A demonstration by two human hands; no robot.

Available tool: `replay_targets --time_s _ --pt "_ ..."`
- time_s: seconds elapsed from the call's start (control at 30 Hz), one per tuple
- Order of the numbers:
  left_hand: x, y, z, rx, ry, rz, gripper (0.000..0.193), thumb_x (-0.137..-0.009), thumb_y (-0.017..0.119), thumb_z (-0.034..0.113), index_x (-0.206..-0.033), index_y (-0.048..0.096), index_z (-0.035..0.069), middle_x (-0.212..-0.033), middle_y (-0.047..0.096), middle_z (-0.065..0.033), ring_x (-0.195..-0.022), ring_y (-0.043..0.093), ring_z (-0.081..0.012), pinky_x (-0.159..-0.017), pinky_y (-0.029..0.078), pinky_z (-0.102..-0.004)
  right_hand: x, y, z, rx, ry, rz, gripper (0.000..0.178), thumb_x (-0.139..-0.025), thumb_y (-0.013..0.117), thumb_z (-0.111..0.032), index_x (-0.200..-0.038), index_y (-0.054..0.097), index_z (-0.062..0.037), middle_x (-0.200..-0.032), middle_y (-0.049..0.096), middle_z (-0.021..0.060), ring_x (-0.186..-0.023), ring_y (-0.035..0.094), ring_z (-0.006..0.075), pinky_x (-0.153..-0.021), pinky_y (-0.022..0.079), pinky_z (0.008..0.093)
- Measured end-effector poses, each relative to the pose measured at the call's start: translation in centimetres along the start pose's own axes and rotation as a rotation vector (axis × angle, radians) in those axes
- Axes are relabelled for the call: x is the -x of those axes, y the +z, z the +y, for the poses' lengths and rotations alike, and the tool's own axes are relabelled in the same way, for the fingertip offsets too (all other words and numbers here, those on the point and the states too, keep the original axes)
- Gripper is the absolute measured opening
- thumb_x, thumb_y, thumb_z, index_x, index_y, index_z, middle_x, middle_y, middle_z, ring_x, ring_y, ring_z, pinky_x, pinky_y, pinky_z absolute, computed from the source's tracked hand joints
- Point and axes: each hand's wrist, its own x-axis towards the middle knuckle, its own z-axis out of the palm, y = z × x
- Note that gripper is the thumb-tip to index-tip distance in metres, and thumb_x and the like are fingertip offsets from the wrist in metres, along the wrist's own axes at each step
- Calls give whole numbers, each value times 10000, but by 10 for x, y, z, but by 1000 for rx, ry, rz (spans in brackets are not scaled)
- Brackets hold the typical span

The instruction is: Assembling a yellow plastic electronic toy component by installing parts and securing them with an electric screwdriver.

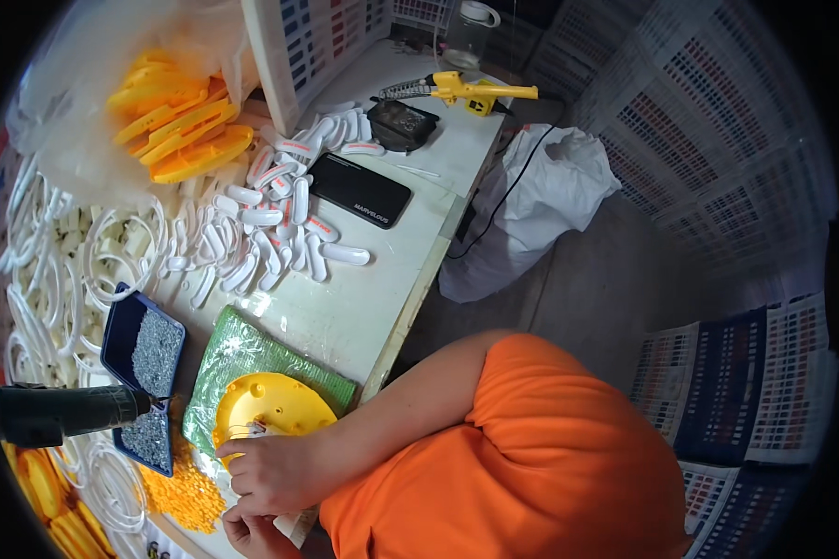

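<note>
A yellow plastic shell [275, 401] lies hollow side up on a green padded mat [242, 349], with small posts and a bit of fine wire or small parts inside it. My right hand [275, 470] is at the shell's near edge, its fingers curled over the rim. The palm hides whatever sits under it. Lower down, by the table's near edge, my left hand [252, 536] has its fingers bent together; whether they hold something small is hidden. To the left, a dark power screwdriver [65, 412] points its tip over a blue tray [112, 340] of small metal screws.
Orange small parts [188, 489] are heaped beside the tray. White curved pieces [252, 242], white rings [126, 252] and bagged yellow shells [182, 116] cover the far left. A black phone [359, 189] and a yellow soldering gun [480, 91] lie beyond; a white sack [531, 214] stands right of the table.
</note>
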Motion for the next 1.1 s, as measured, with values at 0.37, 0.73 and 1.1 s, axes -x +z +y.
replay_targets --time_s 0.37,0.73,1.1 --pt "5 16 4 86 5 41 241 -1043 620 276 -927 538 82 -848 557 -1 -720 534 -68 -621 487 -218 -1 -4 0 12 11 47 91 -778 656 -179 -697 634 -148 -683 621 14 -726 634 224 -1051 424 509" --pt "-2 60 77 -766 773 43 282 -817 707 -58 -1090 700 15 -926 685 -160 -795 684 -303 -700 548 -350 -12 -53 17 -250 274 -276 258 -930 689 -246 -1134 647 -93 -896 692 46 -893 690 225 -1089 418 494" --pt "26 52 52 96 -107 43 150 -940 700 39 -1080 662 0 -910 696 -46 -770 638 -98 -684 518 -240 -39 -48 15 -108 66 -632 391 -805 801 -261 -1134 674 -93 -1034 667 65 -1033 633 259 -1065 433 485"
